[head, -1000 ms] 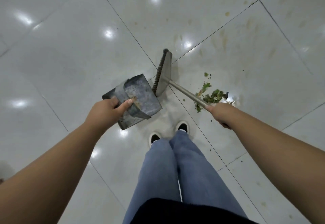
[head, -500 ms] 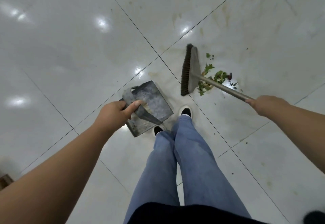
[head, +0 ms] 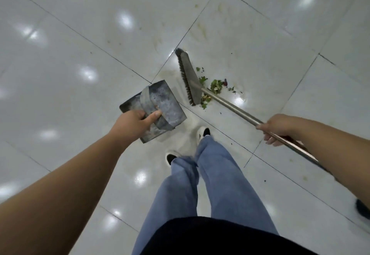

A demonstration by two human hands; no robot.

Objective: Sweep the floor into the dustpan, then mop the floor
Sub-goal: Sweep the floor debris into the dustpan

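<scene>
The broom head point(head: 188, 78) has swung from beside the dustpan point(head: 154, 110) to the near side of the green leaf scraps point(head: 215, 86), so the sweeping stroke seems only prepared, and the scraps still lie on the floor point(head: 80, 44). The left hand point(head: 134, 123) grips the dustpan handle; the right hand point(head: 278, 127) is closed around the broom handle point(head: 236, 110). Open tiles surround the pile; the person's shoes point(head: 202, 132) stand near the dustpan.

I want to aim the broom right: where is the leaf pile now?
In the head view the leaf pile lies on the floor right of centre, just behind the broom head, on the side away from the dustpan.
</scene>
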